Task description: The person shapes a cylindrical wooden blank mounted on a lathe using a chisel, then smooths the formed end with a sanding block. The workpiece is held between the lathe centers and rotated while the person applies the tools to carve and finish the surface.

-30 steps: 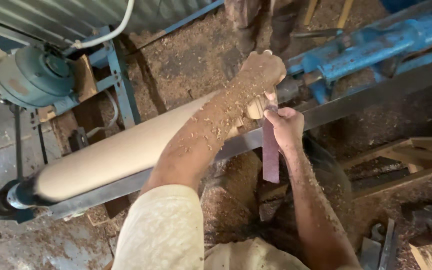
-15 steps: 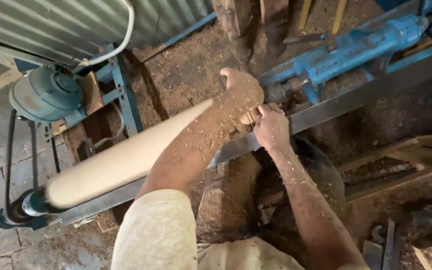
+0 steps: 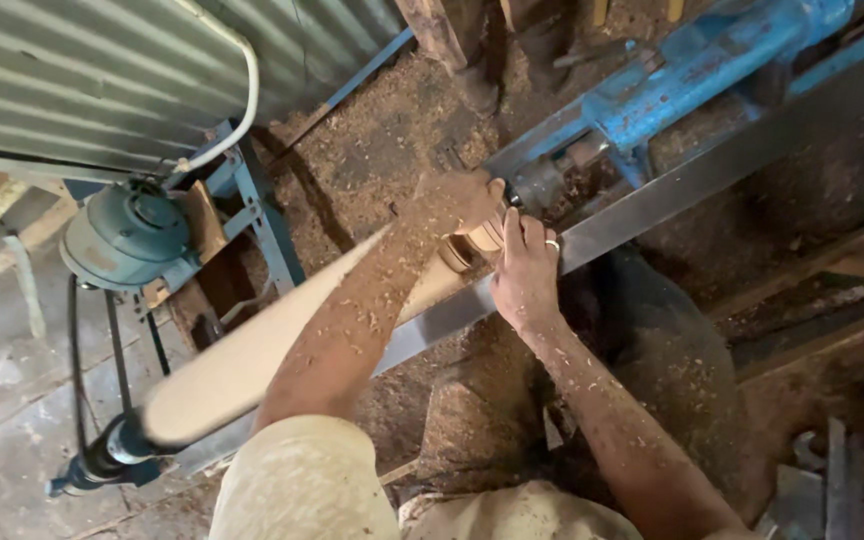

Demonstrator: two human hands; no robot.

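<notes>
A long pale wooden workpiece (image 3: 252,360) is mounted on a lathe and tapers toward its narrow turned end (image 3: 472,240). My left hand (image 3: 462,195), coated in sawdust, is curled over that narrow end from above. My right hand (image 3: 524,275), with a ring on one finger, presses its closed fingers against the same end from below, just over the steel lathe bed rail (image 3: 672,190). Whatever my right hand holds is hidden under it.
The blue tailstock (image 3: 672,75) sits just right of my hands. A blue-grey motor (image 3: 127,240) is on a blue frame at left, under corrugated metal sheeting (image 3: 72,70). Sawdust (image 3: 382,110) covers the ground. Metal tools (image 3: 832,470) lie at lower right.
A reddish flat strip hung from my right hand a second ago and is no longer visible. Both hands have closed in on the narrow end, and my view has moved nearer.
</notes>
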